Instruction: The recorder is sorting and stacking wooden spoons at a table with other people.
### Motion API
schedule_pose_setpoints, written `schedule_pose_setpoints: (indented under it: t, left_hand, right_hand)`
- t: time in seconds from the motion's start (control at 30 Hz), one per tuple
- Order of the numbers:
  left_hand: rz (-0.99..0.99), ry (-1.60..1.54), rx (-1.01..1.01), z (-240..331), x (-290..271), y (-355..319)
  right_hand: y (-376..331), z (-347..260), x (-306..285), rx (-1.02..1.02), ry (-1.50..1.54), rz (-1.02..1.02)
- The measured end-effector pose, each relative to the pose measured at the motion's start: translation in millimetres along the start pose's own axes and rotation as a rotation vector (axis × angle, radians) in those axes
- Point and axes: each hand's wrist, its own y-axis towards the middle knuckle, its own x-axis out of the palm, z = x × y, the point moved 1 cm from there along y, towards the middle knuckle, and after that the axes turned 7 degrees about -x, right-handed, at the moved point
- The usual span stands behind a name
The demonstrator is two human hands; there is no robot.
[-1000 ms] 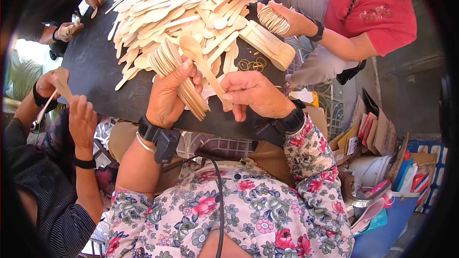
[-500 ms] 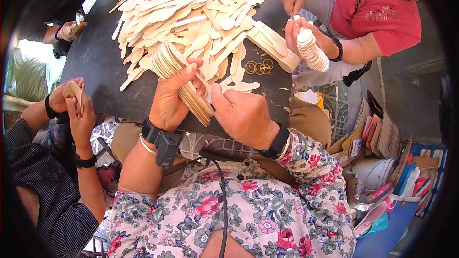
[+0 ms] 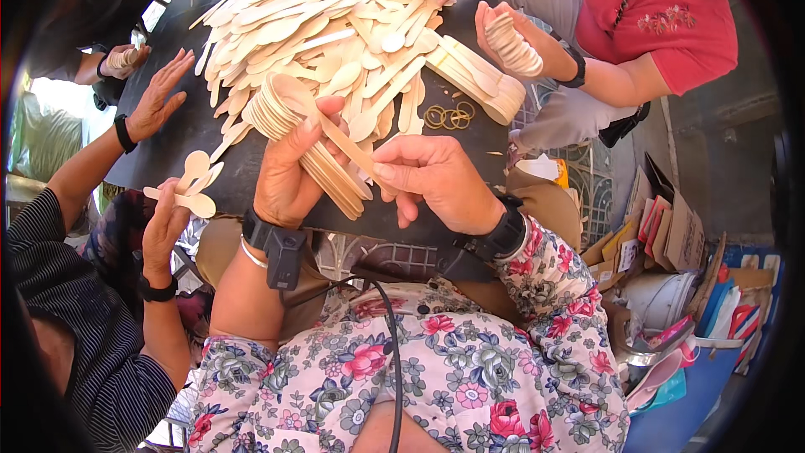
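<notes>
Pale shirt (image 3: 436,369), pink-and-grey floral print. Black wristbands (image 3: 508,231); left one bears dark box (image 3: 286,258), silvery bangle (image 3: 252,253) alongside. Black cable (image 3: 395,352) down front. Brown trousers (image 3: 220,253).

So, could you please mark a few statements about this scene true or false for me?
1. The left hand holds a stack of wooden spoons. True.
2. The right hand is empty. False: the right hand pinches a single wooden spoon by its handle.
3. Rubber bands lie on the dark table. True.
4. The co-worker in red holds nothing. False: one of that person's hands holds a stack of wooden pieces.
</notes>
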Motion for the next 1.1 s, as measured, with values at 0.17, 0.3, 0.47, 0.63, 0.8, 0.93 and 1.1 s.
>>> schedule_pose_setpoints:
  t: [0.17,0.3,0.47,0.63,0.8,0.93,1.1]
  left_hand:
    - [0.060,-0.049,0.017,-4.7,1.9,2.8]
    - [0.095,-0.047,0.026,1.1,-1.6,1.9]
    - [0.064,-0.055,0.024,2.9,0.2,4.6]
    - [0.022,-0.066,-0.022,1.9,2.9,3.9]
    - [0.048,-0.010,-0.003,5.1,3.4,-0.2]
    - [0.073,-0.001,0.007,7.3,2.9,-1.7]
    - [0.124,0.044,0.073,7.1,8.4,-3.1]
  right_hand:
    - [1.5,10.2,-3.4,0.003,0.043,0.027]
    - [7.8,1.1,-14.5,-0.062,-0.301,0.155]
    - [22.9,-22.6,-68.2,-0.503,-1.544,0.559]
    - [37.8,-10.6,-98.2,-0.282,-1.850,0.566]
    - [42.8,-1.0,-104.0,-0.215,-1.942,0.532]
    - [36.4,-1.7,-102.1,-0.239,-1.928,0.518]
    - [25.5,-21.0,-88.8,-0.384,-1.731,0.733]
